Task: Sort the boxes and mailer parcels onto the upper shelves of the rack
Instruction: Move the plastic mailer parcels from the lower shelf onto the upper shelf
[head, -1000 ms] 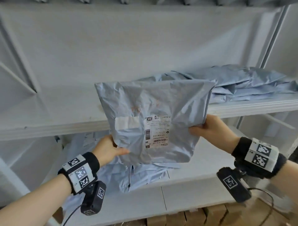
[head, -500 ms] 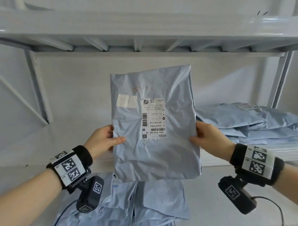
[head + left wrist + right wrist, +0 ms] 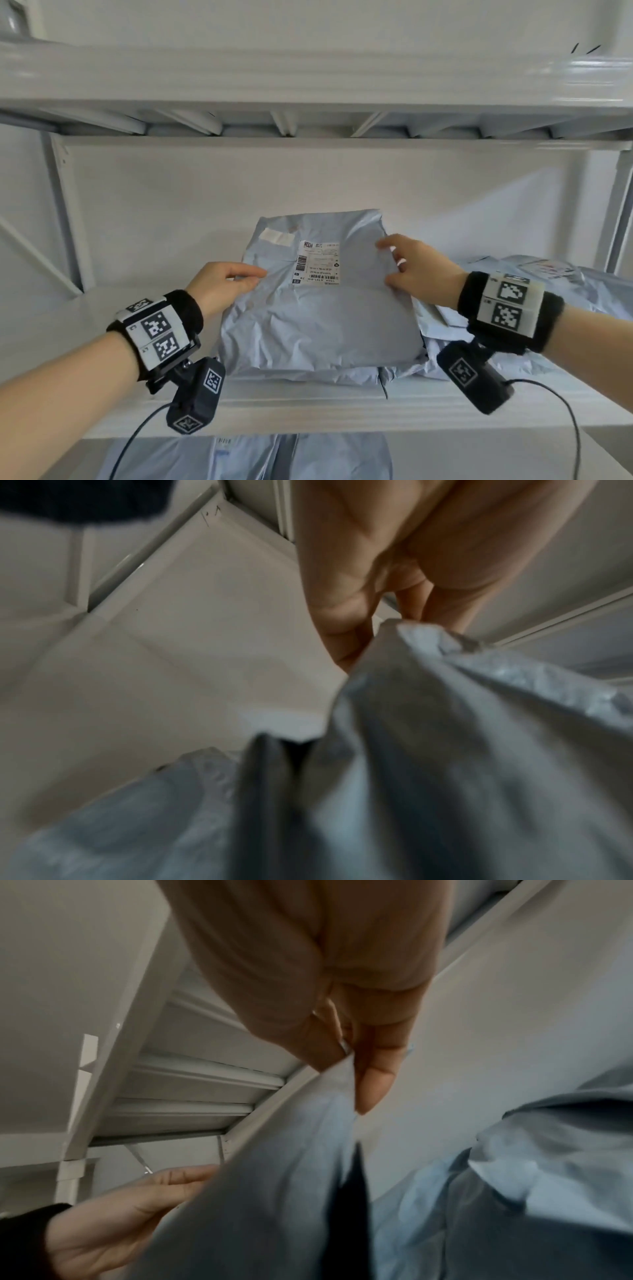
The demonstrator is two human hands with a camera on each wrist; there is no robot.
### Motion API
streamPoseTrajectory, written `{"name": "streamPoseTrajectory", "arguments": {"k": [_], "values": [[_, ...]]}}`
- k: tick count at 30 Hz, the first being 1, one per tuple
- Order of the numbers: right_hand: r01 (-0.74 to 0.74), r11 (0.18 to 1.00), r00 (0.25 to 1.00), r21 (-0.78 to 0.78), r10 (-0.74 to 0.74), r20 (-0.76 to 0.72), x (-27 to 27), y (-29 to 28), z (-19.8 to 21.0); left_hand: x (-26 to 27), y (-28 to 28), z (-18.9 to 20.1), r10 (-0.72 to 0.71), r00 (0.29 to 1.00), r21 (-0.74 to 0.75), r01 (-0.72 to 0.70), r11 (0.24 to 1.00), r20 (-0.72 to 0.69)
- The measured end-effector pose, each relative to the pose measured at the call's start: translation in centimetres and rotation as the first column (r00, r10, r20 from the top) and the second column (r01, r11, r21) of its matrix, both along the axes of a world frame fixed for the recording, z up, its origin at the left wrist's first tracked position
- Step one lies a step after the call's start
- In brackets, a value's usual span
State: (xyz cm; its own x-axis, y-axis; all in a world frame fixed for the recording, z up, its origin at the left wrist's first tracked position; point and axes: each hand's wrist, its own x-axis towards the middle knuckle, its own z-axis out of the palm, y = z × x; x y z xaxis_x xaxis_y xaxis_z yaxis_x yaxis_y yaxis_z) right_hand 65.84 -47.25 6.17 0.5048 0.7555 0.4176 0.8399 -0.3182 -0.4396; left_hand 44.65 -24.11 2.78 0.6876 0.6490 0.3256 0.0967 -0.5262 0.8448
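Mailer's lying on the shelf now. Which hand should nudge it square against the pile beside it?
Probably left. The left hand sits at the mailer's free edge, opposite the pile, so it can push toward it. The right hand is between them.

You face a white metal rack against a pale wall. Above you, the next shelf's underside shows angled stiffening ribs. Grey uprights stand at the left and right edges, with a diagonal brace low at the left. Soft, even light glints on the upper beam's right end.
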Motion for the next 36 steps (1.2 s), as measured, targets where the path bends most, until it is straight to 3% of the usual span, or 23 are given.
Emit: {"name": "streamPoseTrajectory", "arguments": {"k": [6, 10, 13, 26, 32, 36], "values": [[0.072, 0.979, 0.990, -0.191, -0.047, 0.133, 1.2, 3.6, 0.4, 2.0, 2.9, 1.1, 0.012, 0.995, -0.117, -0.024, 0.993, -0.101], [0.116, 0.946, 0.986, -0.301, -0.073, 0.151, 2.1, 4.9, -0.4, 3.5, 3.7, 1.3, -0.124, 0.973, -0.246, 0.074, 0.966, -0.196], [0.154, 0.906, 0.984, -0.394, -0.103, 0.148, 3.1, 4.9, -0.7, 4.7, 3.5, 1.2, -0.211, 0.937, -0.249, 0.142, 0.958, -0.278], [0.368, 0.742, 0.929, -0.561, -0.271, 0.252, 5.5, 4.7, -3.3, 9.7, 2.8, -1.7, -0.189, 0.828, 0.052, 0.253, 0.966, -0.528], [0.404, 0.690, 0.915, -0.601, -0.310, 0.259, 6.2, 4.1, -4.0, 10.5, 2.9, -2.5, -0.166, 0.759, 0.178, 0.348, 0.920, -0.629], [0.407, 0.659, 0.914, -0.633, -0.293, 0.282, 6.2, 3.7, -4.1, 10.6, 2.8, -3.1, -0.036, 0.716, 0.349, 0.382, 0.856, -0.697]]}}
